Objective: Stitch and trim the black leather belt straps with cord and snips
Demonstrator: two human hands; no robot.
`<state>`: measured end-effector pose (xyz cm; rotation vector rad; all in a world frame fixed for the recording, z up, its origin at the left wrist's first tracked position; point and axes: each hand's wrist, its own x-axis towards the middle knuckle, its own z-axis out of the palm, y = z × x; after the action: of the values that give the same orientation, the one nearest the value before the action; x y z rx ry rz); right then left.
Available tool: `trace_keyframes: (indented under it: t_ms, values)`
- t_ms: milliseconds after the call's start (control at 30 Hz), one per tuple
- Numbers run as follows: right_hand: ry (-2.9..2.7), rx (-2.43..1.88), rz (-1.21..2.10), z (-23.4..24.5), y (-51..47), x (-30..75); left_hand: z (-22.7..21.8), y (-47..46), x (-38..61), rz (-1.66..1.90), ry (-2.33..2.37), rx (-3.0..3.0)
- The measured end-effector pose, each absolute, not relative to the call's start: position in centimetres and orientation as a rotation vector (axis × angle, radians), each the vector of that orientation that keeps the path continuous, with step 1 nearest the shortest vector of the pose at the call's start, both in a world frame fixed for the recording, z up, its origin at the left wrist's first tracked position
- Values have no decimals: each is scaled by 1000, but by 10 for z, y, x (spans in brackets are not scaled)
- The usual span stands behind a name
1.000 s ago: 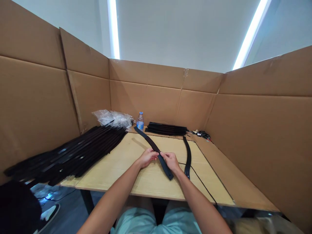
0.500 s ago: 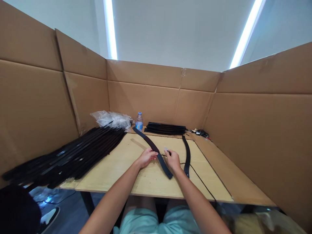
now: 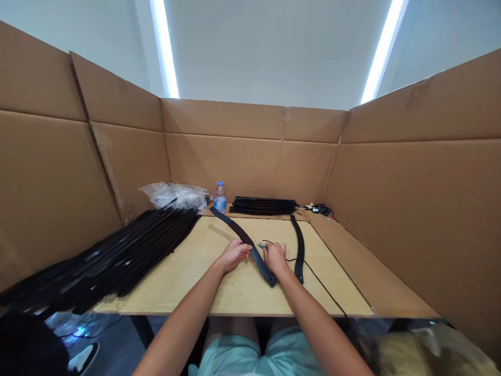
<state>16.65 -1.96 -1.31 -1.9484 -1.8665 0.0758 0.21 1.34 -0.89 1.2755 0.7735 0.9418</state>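
Near the middle of the tabletop's front edge, the right hand (image 3: 275, 259) is closed in a pinch on a thin black wire (image 3: 309, 271), with a small silvery tip (image 3: 261, 245) poking out past the fingers. Holding that close to the tip looks like the steadiest way to control it, since a longer free end would wander. Just beside it, the left hand (image 3: 235, 256) is curled, its fingertips (image 3: 246, 249) against the edge of a curved black strap (image 3: 235, 224); whether it grips or only steadies the strap cannot be told. A firm press there would seem wise, so the strap does not slide under the right hand's work.

The strap lies flat, running from the tabletop's back edge toward the front, its near end just below the right hand. From that hand the wire trails right, crossing a second black strap (image 3: 299, 249) and dropping over the front edge, with enough slack to lie loose.

Along the back edge sit a low stack of black strips (image 3: 262, 206), a water bottle (image 3: 220, 197) and a crumpled plastic bag (image 3: 174, 196). A much larger pile of black strips (image 3: 105, 256) lies past the left edge, and cardboard walls (image 3: 250, 151) surround the tabletop (image 3: 195, 277).
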Motion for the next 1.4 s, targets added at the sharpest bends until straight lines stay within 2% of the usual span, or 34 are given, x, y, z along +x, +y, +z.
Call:
trace_keyframes:
  t_ms: [367, 700, 867, 1100, 1267, 1400]
  values:
    - [-1753, -1813, 221, -13, -22, 169, -7, 7, 1, 960, 738, 1231]
    - [-1746, -1206, 732, 6, -30, 160, 3, -8, 6, 936, 628, 1205]
    - [-1584, -1153, 835, 18, -48, 155, 12, -31, 1, 963, 533, 1130]
    - [-1355, -1161, 1075, 32, -100, 153, 29, -86, -25, 754, 251, 945]
    - [-1202, -1117, 1102, 40, -129, 154, 36, -115, -26, 700, 10, 683]
    - [-1087, -1079, 1023, 47, -148, 160, 51, -137, -20, 951, 17, 542]
